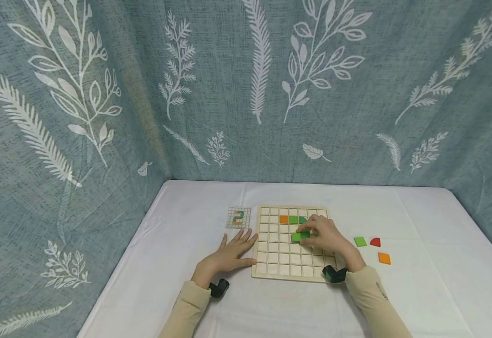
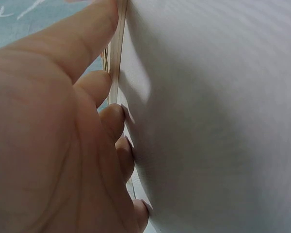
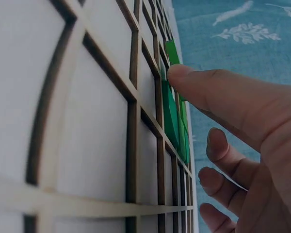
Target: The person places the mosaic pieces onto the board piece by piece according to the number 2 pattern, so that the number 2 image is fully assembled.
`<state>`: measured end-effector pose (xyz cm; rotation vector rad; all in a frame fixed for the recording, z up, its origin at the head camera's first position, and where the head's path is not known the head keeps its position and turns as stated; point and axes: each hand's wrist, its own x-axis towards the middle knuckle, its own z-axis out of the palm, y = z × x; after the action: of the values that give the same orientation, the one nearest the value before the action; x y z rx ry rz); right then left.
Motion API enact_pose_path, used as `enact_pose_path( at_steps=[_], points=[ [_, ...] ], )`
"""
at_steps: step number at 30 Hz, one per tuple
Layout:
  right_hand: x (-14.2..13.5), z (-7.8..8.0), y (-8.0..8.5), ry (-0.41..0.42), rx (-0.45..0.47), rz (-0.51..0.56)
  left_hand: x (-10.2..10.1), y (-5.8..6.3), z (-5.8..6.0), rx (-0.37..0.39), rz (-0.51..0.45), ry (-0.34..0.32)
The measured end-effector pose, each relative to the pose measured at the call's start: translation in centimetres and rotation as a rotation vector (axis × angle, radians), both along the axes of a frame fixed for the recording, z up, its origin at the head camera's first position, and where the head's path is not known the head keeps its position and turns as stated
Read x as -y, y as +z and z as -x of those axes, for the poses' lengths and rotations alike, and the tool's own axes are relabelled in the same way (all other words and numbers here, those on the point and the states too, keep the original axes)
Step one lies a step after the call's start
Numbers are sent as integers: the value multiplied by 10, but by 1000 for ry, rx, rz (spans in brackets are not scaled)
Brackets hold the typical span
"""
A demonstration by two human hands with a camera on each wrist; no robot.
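Note:
A wooden grid board [image 1: 273, 259] lies on the table, with my right hand [image 1: 324, 234] over its upper right part. Between that hand's thumb and index finger is a light green square tile [image 1: 295, 237], pinched near its edge; the right wrist view shows this green tile [image 3: 172, 51] standing proud of the grid at the thumb tip. Beside it sits a dark green tile [image 3: 169, 114], partly covered by the fingers. In the upper row are an orange tile [image 1: 284, 219], a green tile [image 1: 294, 219] and a dark green piece [image 1: 302, 219]. My left hand [image 1: 230, 253] lies spread, fingertips and thumb at the board's left edge.
A small card [image 1: 230, 218] printed with a coloured figure on a grid lies left of the board. To the right lie a loose green tile [image 1: 360, 241], a red quarter-round piece [image 1: 375, 242] and an orange tile [image 1: 384, 258]. A patterned curtain [image 1: 237, 94] hangs behind the table.

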<state>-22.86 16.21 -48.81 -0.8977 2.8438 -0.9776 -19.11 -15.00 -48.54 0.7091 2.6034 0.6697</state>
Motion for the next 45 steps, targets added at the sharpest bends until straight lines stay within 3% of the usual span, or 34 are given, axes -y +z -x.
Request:
enact_pose_path(
  at_steps=[26, 45],
  points=[
    [6, 0, -3, -45, 13, -51, 2, 1, -1, 0, -10, -2],
    [-8, -3, -2, -38, -11, -11, 2, -2, 0, 1, -1, 0]
  ],
)
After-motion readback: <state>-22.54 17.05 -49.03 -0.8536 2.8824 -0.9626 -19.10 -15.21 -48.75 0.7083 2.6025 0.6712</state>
